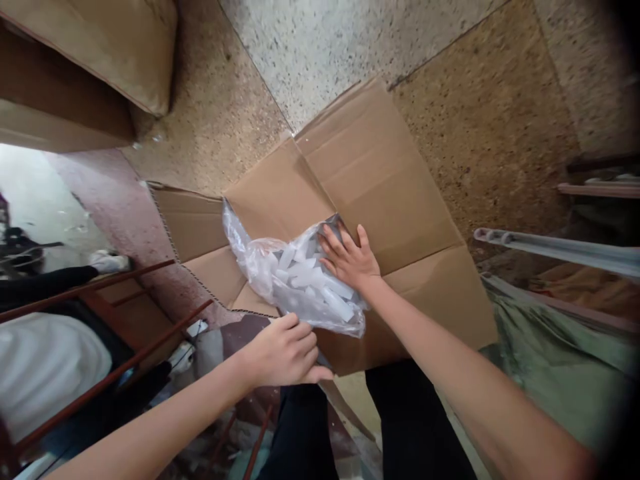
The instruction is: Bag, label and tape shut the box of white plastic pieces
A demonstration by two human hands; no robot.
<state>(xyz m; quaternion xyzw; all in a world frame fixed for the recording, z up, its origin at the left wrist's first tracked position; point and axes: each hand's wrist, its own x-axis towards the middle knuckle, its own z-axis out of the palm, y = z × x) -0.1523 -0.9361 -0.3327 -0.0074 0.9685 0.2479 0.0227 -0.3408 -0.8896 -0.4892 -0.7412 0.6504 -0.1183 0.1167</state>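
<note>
"What's at the middle of it?"

"A heap of small white pieces (305, 277), lying in a clear plastic bag (263, 267). The bag sits inside an open cardboard box (390, 173), its flaps folded outward."

"And the hands?"

"The right hand (350, 257) lies at the bag's far right edge, beside the pieces, palm down, its fingers spread. The left hand (293, 350) is at the near edge of the box, fingers curled in, thumb stretched out sideways."

"Pinching the plastic?"

"Plastic or cardboard, I can't tell; the hand covers the spot."

"What's around the box?"

"A speckled floor (465, 113) beyond it, and the wearer's dark trouser legs (415, 420) on the near side. Over to the left, a reddish-brown frame (150, 349) slants past some white fabric (55, 367). To the right, a pale bar (555, 250) juts in above a green cloth (550, 360)."

"Top left corner?"

"A cream, padded-looking thing (115, 40), well apart from the hands."
</note>
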